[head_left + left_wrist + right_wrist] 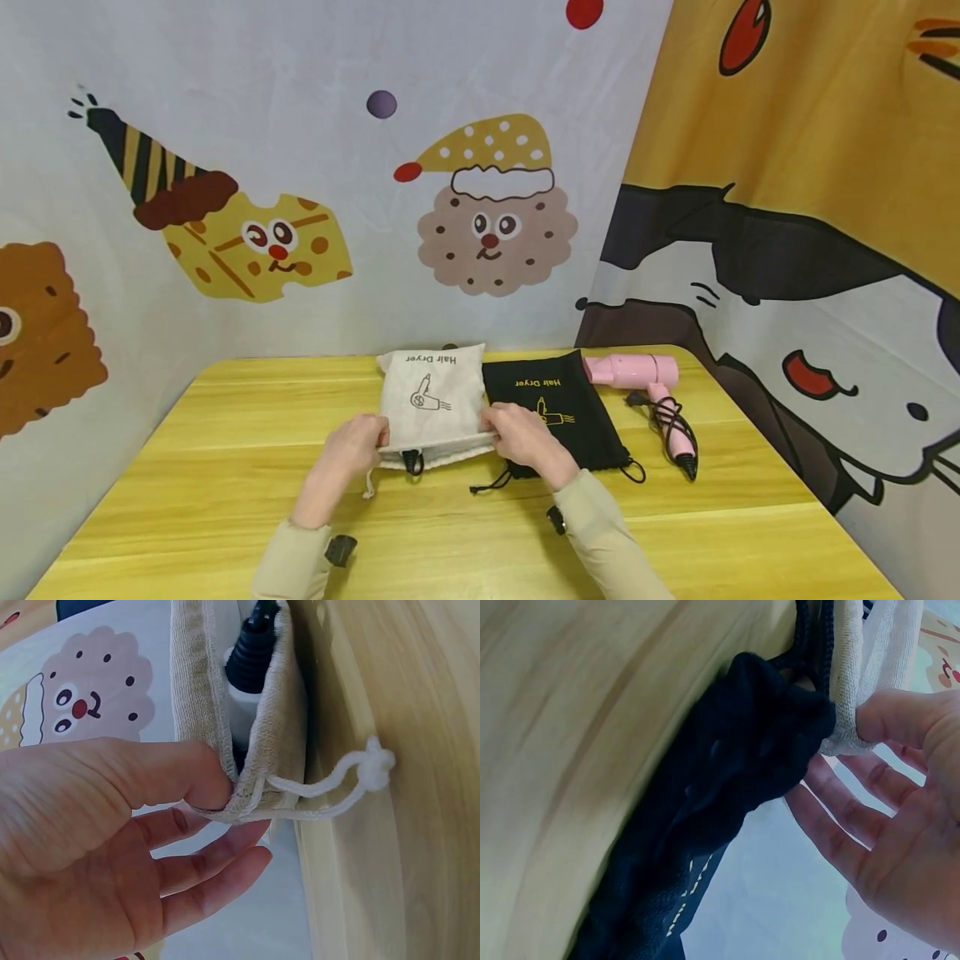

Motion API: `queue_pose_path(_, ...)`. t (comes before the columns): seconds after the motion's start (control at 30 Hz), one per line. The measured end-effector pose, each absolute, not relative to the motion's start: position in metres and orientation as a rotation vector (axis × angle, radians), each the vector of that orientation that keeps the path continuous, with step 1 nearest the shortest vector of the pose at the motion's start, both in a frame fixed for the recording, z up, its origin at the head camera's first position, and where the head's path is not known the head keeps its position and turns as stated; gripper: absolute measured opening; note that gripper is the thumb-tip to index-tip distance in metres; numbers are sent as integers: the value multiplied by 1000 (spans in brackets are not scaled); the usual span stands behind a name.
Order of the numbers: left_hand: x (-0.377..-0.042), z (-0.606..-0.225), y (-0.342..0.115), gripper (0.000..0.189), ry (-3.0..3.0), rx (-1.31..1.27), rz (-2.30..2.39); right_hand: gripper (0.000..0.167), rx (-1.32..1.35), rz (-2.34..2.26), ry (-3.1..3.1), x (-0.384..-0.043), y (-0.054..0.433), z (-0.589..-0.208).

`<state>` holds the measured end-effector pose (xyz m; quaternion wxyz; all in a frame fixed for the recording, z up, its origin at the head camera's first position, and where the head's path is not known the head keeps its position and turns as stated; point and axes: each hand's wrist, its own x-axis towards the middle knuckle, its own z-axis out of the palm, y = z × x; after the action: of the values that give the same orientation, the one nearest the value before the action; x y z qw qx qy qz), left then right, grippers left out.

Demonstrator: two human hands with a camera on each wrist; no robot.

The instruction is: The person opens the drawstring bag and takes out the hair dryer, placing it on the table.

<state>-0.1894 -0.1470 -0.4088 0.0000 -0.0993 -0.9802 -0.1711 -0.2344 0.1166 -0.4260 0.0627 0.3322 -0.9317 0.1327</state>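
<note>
A white cloth drawstring bag (461,383), printed "Hair Dryer", lies on the table with its mouth toward me. My left hand (352,446) pinches the left corner of the mouth between thumb and fingers, beside a knotted white cord (375,765). At the opposite corner, my right hand (525,437) pinches the hem. The mouth is spread apart. Inside it, the left wrist view shows a white handle end (244,712) with a ribbed black cord sleeve (251,656); the rest is hidden by the cloth. The sleeve and a loop of black cord poke out at the opening.
Right beside the white bag lies a black drawstring bag (592,425), close by my right hand. Farther right is a pink hair dryer (633,371) with its black cord (675,421) wound around the handle. All lie on a wooden table (247,433) against a cartoon-printed curtain (300,125).
</note>
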Motion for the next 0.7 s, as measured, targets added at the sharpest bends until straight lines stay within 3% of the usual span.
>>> queue_pose_path(0.5, -190, -408, -146, 27, -3092, -279, -543, 25, 1018, 351, -2883, -230, 110, -427)
queue_pose_path(0.7, -189, -405, -145, 22, -3086, -275, -531, 17, 1074, 205, -2819, -226, 101, -429)
